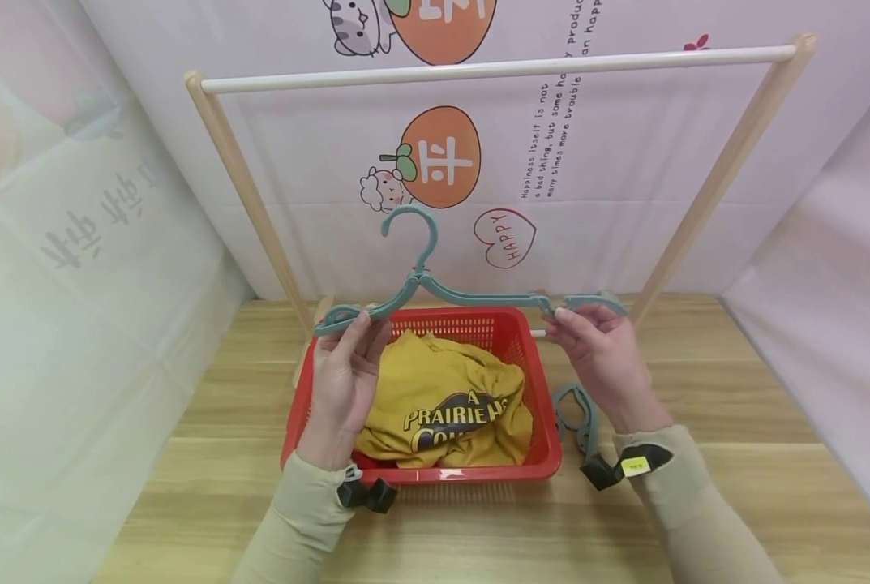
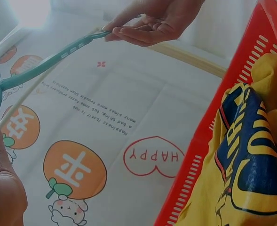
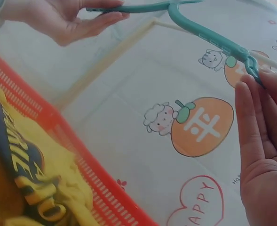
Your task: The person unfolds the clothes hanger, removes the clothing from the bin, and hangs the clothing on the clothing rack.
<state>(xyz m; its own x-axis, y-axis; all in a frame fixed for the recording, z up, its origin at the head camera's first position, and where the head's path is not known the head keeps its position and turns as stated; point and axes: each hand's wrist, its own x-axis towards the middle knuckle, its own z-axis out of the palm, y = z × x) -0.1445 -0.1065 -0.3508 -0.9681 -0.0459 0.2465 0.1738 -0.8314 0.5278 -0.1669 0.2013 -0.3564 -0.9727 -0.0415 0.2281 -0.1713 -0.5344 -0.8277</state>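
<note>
A teal folding clothes hanger is held up in both hands above a red basket, its hook upward. The left hand pinches the hanger's left arm between thumb and fingers. At the other end, the right hand pinches the right arm, which bends at a joint near the thumb. Both hands also show in the wrist views, where the hanger spans between them. In the basket lies a crumpled yellow shirt with dark blue and yellow lettering.
Behind the basket stands a rack with a white rail and wooden posts. Another teal hanger, folded, lies on the wooden table right of the basket, partly hidden by the right wrist's camera. A printed white sheet hangs behind.
</note>
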